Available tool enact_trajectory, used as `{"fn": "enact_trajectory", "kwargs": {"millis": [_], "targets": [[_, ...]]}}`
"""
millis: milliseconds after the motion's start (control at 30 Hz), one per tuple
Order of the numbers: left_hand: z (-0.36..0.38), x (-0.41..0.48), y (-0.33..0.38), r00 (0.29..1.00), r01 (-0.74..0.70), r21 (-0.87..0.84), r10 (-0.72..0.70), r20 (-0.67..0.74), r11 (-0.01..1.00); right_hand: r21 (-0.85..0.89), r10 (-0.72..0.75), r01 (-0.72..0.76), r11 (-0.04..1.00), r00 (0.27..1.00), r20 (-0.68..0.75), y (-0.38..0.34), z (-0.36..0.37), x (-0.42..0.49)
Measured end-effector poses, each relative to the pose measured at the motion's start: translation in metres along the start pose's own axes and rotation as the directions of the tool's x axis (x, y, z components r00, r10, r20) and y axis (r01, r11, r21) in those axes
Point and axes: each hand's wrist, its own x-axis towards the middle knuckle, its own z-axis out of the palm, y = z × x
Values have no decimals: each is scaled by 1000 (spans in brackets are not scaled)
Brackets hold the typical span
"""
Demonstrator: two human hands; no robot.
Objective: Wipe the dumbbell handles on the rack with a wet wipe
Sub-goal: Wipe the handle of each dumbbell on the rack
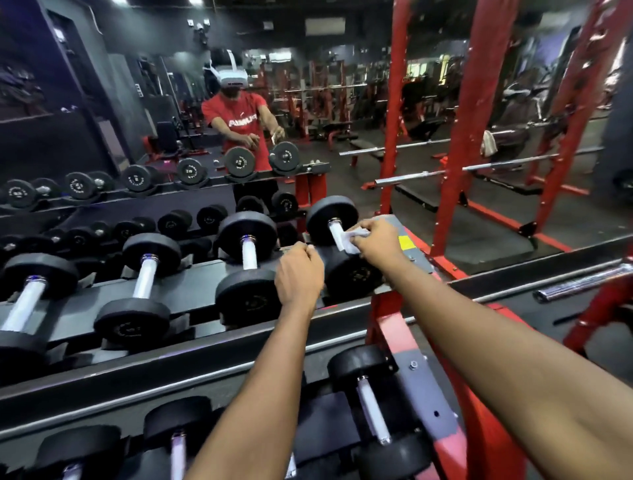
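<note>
While right hand (375,240) pinches wet wipe (344,240) on handle (333,226), left hand (298,274) curls, seemingly empty; dumbbell (352,275) lettering illegible.

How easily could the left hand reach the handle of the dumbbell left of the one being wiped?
Probably yes: the left hand is beside that handle, nothing covers it; the right hand holds the wet wipe.

Dim in here, dark walls and floor swallowing most of it. What light there is drops from the ceiling lights (120,2), hazy white blotches up top. The steel handles (249,251) flare to blank white. The red posts (459,137) bow with the wide lens. The mirror (154,113) view is soft, and the lower dumbbells (178,419) smear toward the bottom edge.
</note>
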Motion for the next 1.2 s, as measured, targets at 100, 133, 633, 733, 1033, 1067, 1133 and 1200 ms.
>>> {"fn": "enact_trajectory", "kwargs": {"millis": [100, 133, 633, 733, 1033, 1067, 1133, 1200], "targets": [[36, 7, 17, 990, 94, 23, -96, 100, 995, 63, 8, -11, 998, 999, 47, 23, -16, 20], [47, 10, 19, 983, 121, 32, -124, 136, 992, 87, 6, -11, 996, 999, 53, 30, -19, 26], [106, 19, 23, 886, 439, -93, -414, 208, 894, -132, 271, -251, 959, 946, 177, 56, 11, 79], [110, 24, 21, 868, 476, -131, -439, 233, 870, -264, 348, -272, 925, 884, 311, 48, 17, 85], [112, 30, 14, 855, 495, -116, -458, 244, 861, -204, 367, -306, 930, 794, 485, 44, 32, 90], [114, 30, 13, 860, 489, -125, -453, 235, 863, -241, 381, -304, 922, 821, 425, 45, 31, 90], [116, 30, 11, 865, 484, -133, -450, 222, 865, -291, 407, -322, 901, 860, 308, 47, 28, 89], [116, 29, 12, 869, 482, -145, -451, 203, 864, -286, 405, -324, 902, 864, 300, 49, 28, 90]]}}
